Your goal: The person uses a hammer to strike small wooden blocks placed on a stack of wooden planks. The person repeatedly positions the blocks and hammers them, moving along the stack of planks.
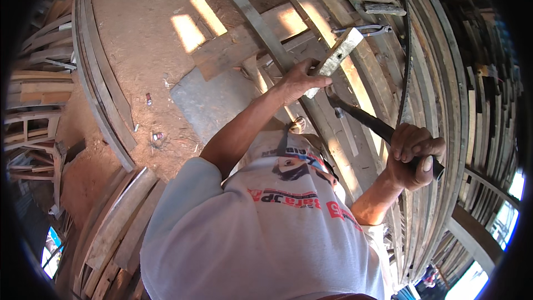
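My left hand is closed around the lower end of a short, pale, worn wood block. The block slants up to the right, and a dark round hole shows in its face. In my right hand is a hammer with a long, dark, tube-like handle, gripped near its end. Its metal head lies just below and right of the block; whether the two touch I cannot tell. Beyond the block, a pair of pincers with greyish handles rests on the timber.
Long timber planks are stacked along the right, with a dark thin strip across them. Beams run under my hands. A grey sheet covers part of the dirt floor. More boards lie at lower left.
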The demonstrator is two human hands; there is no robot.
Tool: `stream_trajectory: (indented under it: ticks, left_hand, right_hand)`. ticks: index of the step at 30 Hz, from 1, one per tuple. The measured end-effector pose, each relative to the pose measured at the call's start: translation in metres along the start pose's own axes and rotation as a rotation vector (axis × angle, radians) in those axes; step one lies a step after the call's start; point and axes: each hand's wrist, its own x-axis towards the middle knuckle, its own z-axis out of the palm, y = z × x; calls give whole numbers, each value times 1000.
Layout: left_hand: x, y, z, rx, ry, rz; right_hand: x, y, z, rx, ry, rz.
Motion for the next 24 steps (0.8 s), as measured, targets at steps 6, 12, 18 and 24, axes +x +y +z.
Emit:
stream_trajectory:
  ticks: [6,12,18,24]
  left_hand:
    - [-22,38,16,456,54,270]
    - [7,54,-40,694,-27,83]
    - [28,65,-100,1007,201,89]
    - [52,30,-130,1175,353,271]
  right_hand:
    - [8,22,37,-251,112,68]
    - [15,33,65,-437,-23,225]
    - [33,43,94,-365,-41,287]
    - [69,85,132,-433,-102,376]
